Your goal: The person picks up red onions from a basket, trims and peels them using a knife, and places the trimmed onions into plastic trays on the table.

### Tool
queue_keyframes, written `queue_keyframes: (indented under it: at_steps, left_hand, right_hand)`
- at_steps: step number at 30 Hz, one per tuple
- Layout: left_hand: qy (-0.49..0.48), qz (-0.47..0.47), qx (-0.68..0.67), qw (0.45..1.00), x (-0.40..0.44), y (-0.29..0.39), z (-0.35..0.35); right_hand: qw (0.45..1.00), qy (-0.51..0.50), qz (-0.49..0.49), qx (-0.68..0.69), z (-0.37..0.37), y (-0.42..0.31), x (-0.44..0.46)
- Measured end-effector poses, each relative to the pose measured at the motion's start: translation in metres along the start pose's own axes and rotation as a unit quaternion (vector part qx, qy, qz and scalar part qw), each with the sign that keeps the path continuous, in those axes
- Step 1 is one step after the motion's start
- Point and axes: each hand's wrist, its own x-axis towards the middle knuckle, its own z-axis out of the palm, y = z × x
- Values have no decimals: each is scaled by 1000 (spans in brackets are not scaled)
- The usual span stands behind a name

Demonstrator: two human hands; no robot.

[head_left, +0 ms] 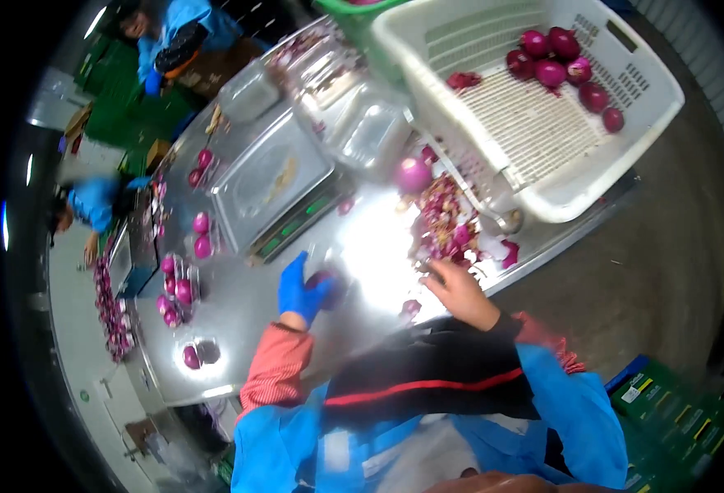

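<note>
In a blue glove, my left hand [298,289] is curled against a dark, blurred red onion [329,291] over the metal table [353,324]. My bare right hand [460,294] is at the near edge of a heap of onion skins [444,215]. Its fingers are bent towards the thumb around something small and dark that I cannot make out. A bright, peeled-looking onion [413,175] lies beyond the skins. Between my hands and closer to my body is a loose scrap of skin [411,309].
A white crate [534,193] with several red onions [551,72] stands at the right. A scale [271,181] and clear plastic trays [370,127] are ahead. Onions in clear trays [183,289] line the left. Two people [185,37] work across the table. Green crates [666,411] stand behind right.
</note>
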Motion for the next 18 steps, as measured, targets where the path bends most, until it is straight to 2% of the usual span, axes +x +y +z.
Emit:
queue_keyframes:
  at_steps: [2,4,5,6,8,10,12,13,14,16,18]
  left_hand:
    - [67,91,-21,993,39,33,-24]
    - [127,191,-55,972,82,82,-46]
    - [130,240,-57,960,104,116,-61]
    - [133,295,-68,944,128,142,-69]
    - [137,381,-77,911,169,210,-77]
    - [127,459,-100,874,212,273,-71]
    - [75,491,-124,859,252,337,-56]
    - [49,479,-131,867,271,366,-43]
    - [23,466,-137,874,289,394,-28]
    - [-14,454,-129,882,324,446,3]
    - [-7,461,-64,885,362,485,41]
  right_hand:
    - [997,-26,-29,-66,-9,5,-4]
    - [990,-76,-16,-122,-27,-2,-6]
    - [989,-25,-77,-127,-27,13,-9]
    - [986,-43,-91,-130,-38,13,-7]
    - [980,-110,-17,-164,-61,9,-5]
    - [991,-98,-31,-90,-77,21,-8]
    - [974,-66,-85,-200,-93,30,-12]
    - [972,-49,-137,-183,-93,50,-10]
    - [972,-137,-39,-188,-114,31,-8]
    - [957,-149,-107,-223,-139,24,-7]
    - [960,-145,-137,-197,-149,38,-6]
